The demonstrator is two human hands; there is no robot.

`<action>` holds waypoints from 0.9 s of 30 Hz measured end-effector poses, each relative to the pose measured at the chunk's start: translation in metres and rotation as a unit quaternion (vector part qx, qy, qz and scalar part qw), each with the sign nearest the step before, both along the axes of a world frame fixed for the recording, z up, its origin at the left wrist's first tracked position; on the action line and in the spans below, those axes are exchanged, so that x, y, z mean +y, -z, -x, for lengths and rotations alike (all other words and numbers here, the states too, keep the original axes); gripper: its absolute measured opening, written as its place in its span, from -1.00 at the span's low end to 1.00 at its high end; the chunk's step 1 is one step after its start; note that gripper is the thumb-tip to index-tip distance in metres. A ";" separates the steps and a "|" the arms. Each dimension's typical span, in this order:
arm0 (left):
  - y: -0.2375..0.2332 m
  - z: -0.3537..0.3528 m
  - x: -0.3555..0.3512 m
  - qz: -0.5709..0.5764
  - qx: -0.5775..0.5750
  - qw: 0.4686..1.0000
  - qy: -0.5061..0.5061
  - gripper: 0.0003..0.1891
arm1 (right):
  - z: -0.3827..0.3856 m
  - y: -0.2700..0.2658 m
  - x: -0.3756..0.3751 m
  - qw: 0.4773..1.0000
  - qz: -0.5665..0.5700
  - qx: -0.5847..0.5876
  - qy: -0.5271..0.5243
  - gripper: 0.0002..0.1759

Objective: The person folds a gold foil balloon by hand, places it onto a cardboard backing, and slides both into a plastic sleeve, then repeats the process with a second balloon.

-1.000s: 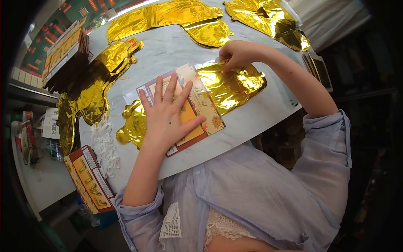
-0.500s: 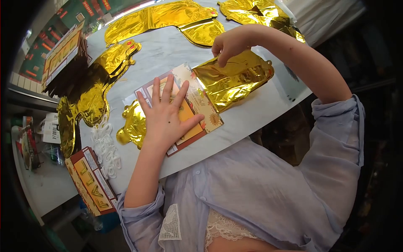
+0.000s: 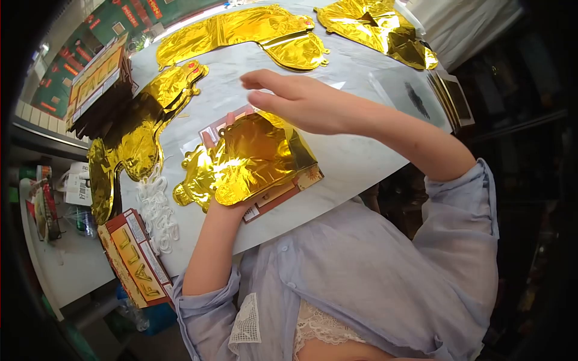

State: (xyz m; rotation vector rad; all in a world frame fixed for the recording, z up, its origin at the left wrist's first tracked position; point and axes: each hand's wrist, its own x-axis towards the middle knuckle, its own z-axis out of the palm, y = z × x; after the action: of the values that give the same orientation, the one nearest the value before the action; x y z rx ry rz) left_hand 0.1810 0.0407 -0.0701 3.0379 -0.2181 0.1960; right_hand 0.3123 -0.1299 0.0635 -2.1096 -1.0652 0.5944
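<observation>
Gold foil balloon [image 3: 256,159]: draped over left hand [image 3: 233,210] and printed card [image 3: 308,178], near front edge of surface [image 3: 361,165]. Left fingertips apart, rest covered. Right hand [image 3: 304,105] above, thumb and fingers apart, contact unclear. Farther: flat gold foils [image 3: 235,30].

Far left of the right hand [image 3: 292,105], a white box [image 3: 78,188] sits near a red packet [image 3: 48,204], above a pale shelf [image 3: 81,262]. Beyond the hand, leftward, is a green panel [image 3: 107,37] with red labels; rightward, pale draped cloth [image 3: 460,27].
</observation>
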 end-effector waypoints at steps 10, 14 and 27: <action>-0.006 0.000 -0.007 -0.019 -0.051 0.998 0.015 0.07 | 0.047 0.111 -0.047 0.970 0.049 -0.236 -0.041 0.34; -0.040 0.004 -0.006 0.053 0.126 0.991 0.017 -0.03 | 0.052 0.114 -0.043 0.964 0.059 -0.257 -0.027 0.30; -0.032 0.001 -0.005 0.088 0.006 0.996 0.008 -0.07 | 0.012 0.124 -0.034 0.946 -0.115 -0.304 -0.020 -0.47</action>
State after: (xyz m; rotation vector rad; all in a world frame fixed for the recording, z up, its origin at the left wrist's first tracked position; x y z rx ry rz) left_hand 0.1802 0.0353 -0.0377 2.8615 -0.2114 0.1860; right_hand 0.3005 -0.1639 -0.0604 -2.1063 -1.4271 -0.1885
